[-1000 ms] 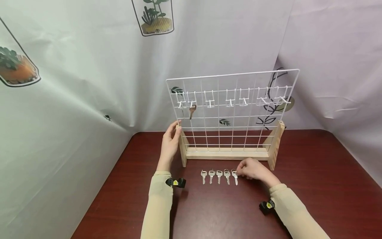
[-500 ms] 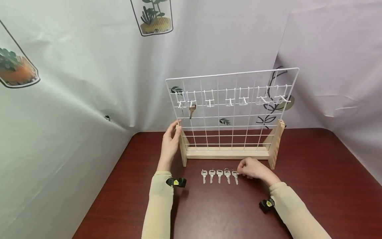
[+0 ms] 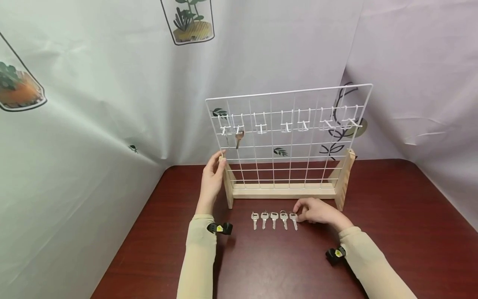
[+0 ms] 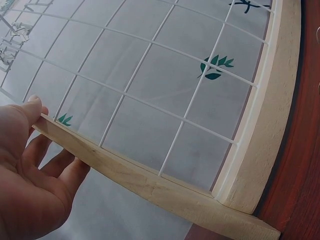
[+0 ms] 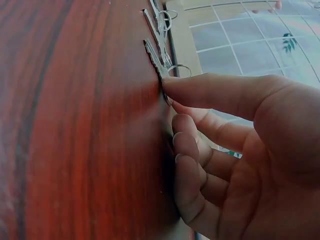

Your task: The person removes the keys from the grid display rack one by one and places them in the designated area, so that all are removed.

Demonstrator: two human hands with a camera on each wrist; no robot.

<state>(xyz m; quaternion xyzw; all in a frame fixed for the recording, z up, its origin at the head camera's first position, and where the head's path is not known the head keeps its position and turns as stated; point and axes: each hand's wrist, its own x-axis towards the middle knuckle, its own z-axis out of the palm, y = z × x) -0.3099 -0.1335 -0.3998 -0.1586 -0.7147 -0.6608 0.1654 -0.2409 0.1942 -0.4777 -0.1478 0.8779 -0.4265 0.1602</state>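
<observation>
A white wire grid rack (image 3: 273, 159) stands on the table in a wooden base. My left hand (image 3: 212, 179) grips the top of its left wooden upright; in the left wrist view the thumb lies at the post's end with the fingers curled beneath. Several silver keys with rings lie in a row in front of the base. At the row's right end, my right hand (image 3: 315, 210) pinches the head of the last key (image 3: 294, 221) between thumb and index finger. In the right wrist view this key (image 5: 155, 61) lies at the table surface, its ring (image 5: 182, 67) sticking up.
White hooks (image 3: 286, 126) line the upper grid. A brownish key (image 3: 239, 139) hangs from the second hook from the left, and something thin hangs at the first. A white printed curtain (image 3: 112, 124) surrounds the dark red table (image 3: 269, 261).
The right index finger has lifted and shifted slightly at the last key. The left hand stays on the upright. The head view has shifted a little.
</observation>
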